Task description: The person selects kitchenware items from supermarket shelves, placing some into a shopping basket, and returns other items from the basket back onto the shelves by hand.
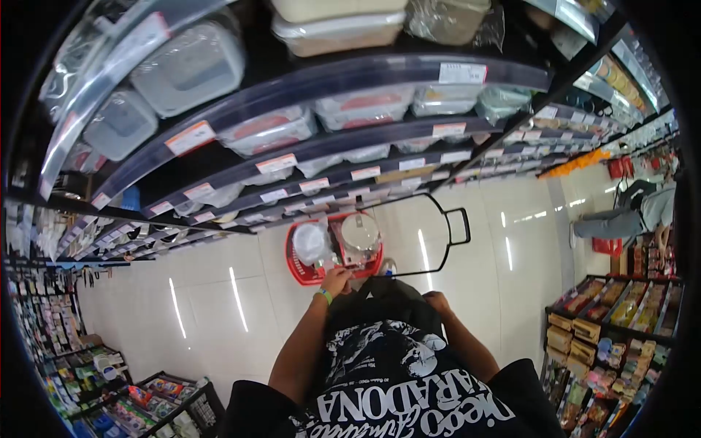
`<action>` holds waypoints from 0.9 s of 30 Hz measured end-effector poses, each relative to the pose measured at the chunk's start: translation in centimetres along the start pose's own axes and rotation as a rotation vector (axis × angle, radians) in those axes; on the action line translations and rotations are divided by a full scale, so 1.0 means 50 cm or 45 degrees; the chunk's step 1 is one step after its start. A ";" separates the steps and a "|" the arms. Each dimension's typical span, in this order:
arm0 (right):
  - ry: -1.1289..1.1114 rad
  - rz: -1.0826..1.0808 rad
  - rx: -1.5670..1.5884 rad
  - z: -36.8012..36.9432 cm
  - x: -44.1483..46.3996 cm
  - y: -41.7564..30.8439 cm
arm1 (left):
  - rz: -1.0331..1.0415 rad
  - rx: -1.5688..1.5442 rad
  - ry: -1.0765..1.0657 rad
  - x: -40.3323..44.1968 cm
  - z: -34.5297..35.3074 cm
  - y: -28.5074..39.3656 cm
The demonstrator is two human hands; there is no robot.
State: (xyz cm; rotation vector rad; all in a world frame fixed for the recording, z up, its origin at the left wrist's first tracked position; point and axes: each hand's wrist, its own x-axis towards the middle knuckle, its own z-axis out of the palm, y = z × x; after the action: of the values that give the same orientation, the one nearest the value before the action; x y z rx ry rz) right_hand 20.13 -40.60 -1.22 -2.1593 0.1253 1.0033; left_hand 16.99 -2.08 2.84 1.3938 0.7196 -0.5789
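Note:
A red shopping basket [297, 270] sits on the floor in front of my feet, its long black handle [466, 226] stretched out to the right. Inside it lie a white round container in clear plastic [312, 242] and a box with a pale round item pictured or set on it [360, 232]. At the basket's near rim is my left hand [336, 282], with a green-yellow band on the wrist. Its fingers are closed by the clear wrapping, and what they pinch is too small to name. My right hand [437, 301] hangs beside my dark shorts, fingers curled, palm hidden.
Shelves with price labels [464, 73] hold wrapped plastic food containers [191, 69] ahead of me. A person in grey trousers [613, 219] stands at the right near another red basket [607, 246]. Display bins [610, 303] stand at lower right, and more [164, 398] at lower left.

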 end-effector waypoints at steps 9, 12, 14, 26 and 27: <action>-0.224 -0.682 -0.740 0.069 0.076 -0.016 | 0.529 1.217 0.406 -0.050 -0.245 -0.358; -0.278 -0.373 -0.675 0.117 0.103 -0.022 | 0.342 0.677 0.273 -0.134 -0.293 -0.413; -0.333 -0.469 -1.072 0.154 0.141 -0.016 | 0.178 1.554 0.200 -0.178 -0.303 -0.408; -0.302 -0.203 -0.833 0.241 0.002 -0.262 | -0.141 0.569 0.365 -0.219 -0.354 -0.511; -0.312 -0.277 -0.797 0.242 -0.008 -0.273 | -0.161 0.447 0.385 -0.230 -0.355 -0.497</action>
State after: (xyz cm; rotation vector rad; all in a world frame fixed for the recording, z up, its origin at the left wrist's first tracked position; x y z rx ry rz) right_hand 17.37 -22.84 1.91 -2.4928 -0.6026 1.2833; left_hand -11.01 12.41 -5.66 1.7952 0.9870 -0.6209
